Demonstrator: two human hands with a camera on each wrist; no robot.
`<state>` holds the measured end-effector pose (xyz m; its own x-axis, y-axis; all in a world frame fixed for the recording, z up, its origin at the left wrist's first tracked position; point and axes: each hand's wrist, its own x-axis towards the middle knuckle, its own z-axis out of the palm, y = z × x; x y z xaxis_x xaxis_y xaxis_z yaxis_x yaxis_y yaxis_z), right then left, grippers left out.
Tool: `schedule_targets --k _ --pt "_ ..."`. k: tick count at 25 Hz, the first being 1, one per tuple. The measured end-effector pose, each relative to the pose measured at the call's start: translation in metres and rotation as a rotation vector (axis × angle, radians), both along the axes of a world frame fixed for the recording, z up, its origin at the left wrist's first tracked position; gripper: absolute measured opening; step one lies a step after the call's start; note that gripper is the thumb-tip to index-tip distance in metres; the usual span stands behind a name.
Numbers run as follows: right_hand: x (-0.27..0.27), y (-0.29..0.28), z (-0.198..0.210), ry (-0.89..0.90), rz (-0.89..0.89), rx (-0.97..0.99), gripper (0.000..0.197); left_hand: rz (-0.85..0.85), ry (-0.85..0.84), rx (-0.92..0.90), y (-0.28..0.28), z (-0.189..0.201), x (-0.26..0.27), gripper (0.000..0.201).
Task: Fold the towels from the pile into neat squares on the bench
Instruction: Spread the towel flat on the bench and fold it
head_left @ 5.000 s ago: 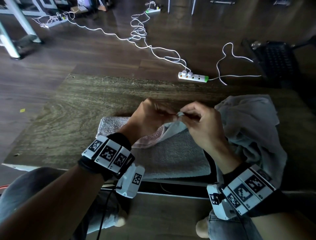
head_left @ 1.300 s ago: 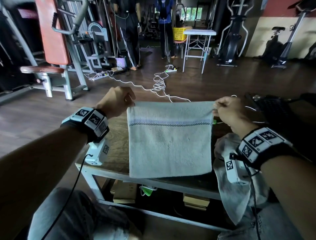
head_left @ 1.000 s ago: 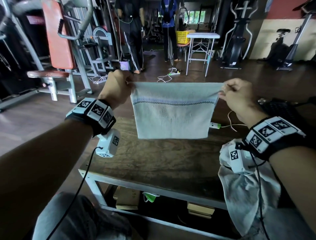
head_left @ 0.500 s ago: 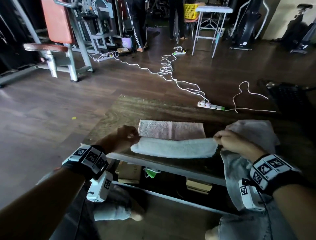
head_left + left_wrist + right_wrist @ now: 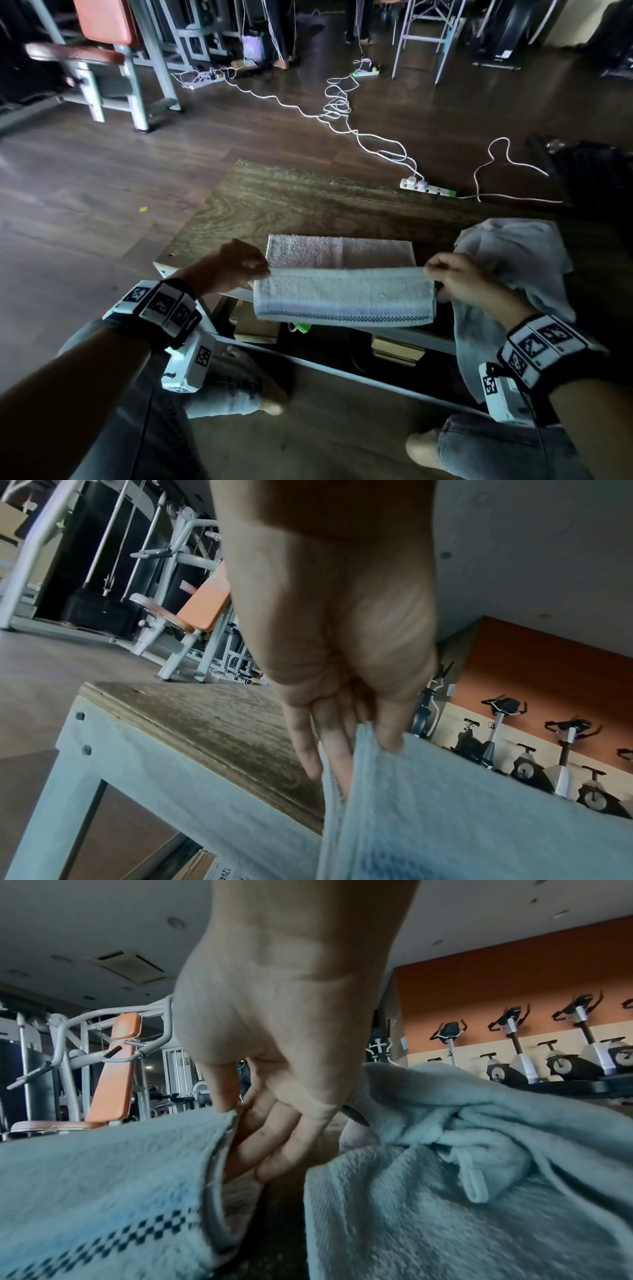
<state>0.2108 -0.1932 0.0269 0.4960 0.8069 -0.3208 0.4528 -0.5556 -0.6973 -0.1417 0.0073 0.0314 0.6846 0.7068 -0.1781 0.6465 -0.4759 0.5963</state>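
Observation:
A pale blue-grey towel (image 5: 344, 298) with a dark checked border hangs doubled over the near edge of the wooden bench (image 5: 281, 202). My left hand (image 5: 239, 267) pinches its left corners (image 5: 368, 739); my right hand (image 5: 459, 281) pinches its right corners (image 5: 226, 1121). Just behind it a folded pink towel (image 5: 339, 247) lies flat on the bench. The crumpled pile of grey towels (image 5: 513, 260) sits at the bench's right end and droops over the front, close beside my right hand (image 5: 462, 1150).
White cables and a power strip (image 5: 426, 186) lie on the dark floor beyond the bench. A weight bench with a red pad (image 5: 102, 37) stands at far left. Boxes (image 5: 397, 349) sit under the bench, and my knees are below its front edge.
The towel was held up spread in the air, then brought down and doubled at the bench's near edge. Since half a second ago its striped edge hangs lower over the front.

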Motion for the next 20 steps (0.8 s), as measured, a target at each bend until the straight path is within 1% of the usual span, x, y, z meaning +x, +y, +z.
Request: schedule_targets --k 2,3,4,6,8,10,13,16,20 --pt "0.004 0.012 -0.004 -0.148 -0.010 0.036 0.008 0.119 -0.093 0.001 0.015 -0.007 0.005 0.025" --pt "0.006 0.020 -0.004 -0.212 -0.027 0.046 0.008 0.153 -0.105 0.035 0.022 -0.009 0.011 0.025" --pt "0.007 0.029 -0.005 -0.264 -0.052 0.053 0.009 0.176 -0.106 0.073 0.028 -0.011 0.017 0.021" --pt "0.008 0.048 -0.004 -0.335 -0.091 0.070 0.009 0.251 -0.138 0.112 0.038 -0.013 0.031 0.006" --pt "0.010 0.066 -0.007 -0.372 -0.123 0.086 0.010 0.319 -0.168 0.159 0.051 -0.016 0.047 0.009" --pt "0.014 0.080 -0.015 -0.398 -0.164 0.103 0.012 0.320 -0.125 0.213 0.062 -0.021 0.062 0.012" --pt "0.017 0.089 -0.030 -0.434 -0.166 0.094 0.011 0.332 -0.066 0.195 0.073 -0.031 0.075 0.013" --pt "0.019 0.092 -0.047 -0.454 -0.126 0.106 0.009 0.338 -0.032 0.200 0.078 -0.045 0.077 0.014" --pt "0.022 0.092 -0.052 -0.484 -0.041 0.153 0.010 0.299 0.009 0.237 0.083 -0.049 0.077 0.016"
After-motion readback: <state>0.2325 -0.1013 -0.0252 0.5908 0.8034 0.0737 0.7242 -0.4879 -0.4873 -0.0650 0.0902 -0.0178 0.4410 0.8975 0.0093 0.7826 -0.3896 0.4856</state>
